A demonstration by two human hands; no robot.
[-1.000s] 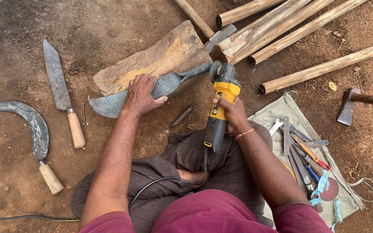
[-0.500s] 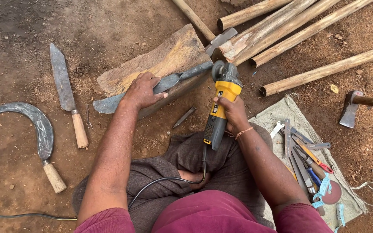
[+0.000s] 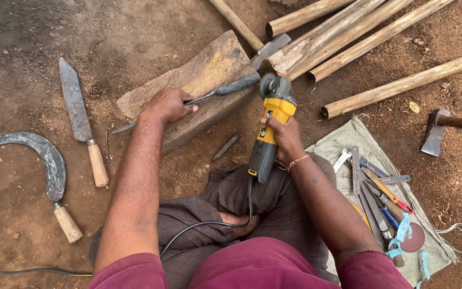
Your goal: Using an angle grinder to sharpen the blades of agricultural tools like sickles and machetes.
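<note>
Pressing the blade (image 3: 209, 97) edge-up on the wood block (image 3: 199, 80) with our left hand (image 3: 167, 104), we grip the grinder (image 3: 268, 126) in our right hand (image 3: 282, 136), just right of it. Should the blade roll, the disc could kick toward our fingers.

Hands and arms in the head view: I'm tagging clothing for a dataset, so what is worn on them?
Both arms are bare below short maroon sleeves. The right hand has a thin orange thread band at its wrist. The left hand wears nothing: no glove, ring or watch shows.
</note>
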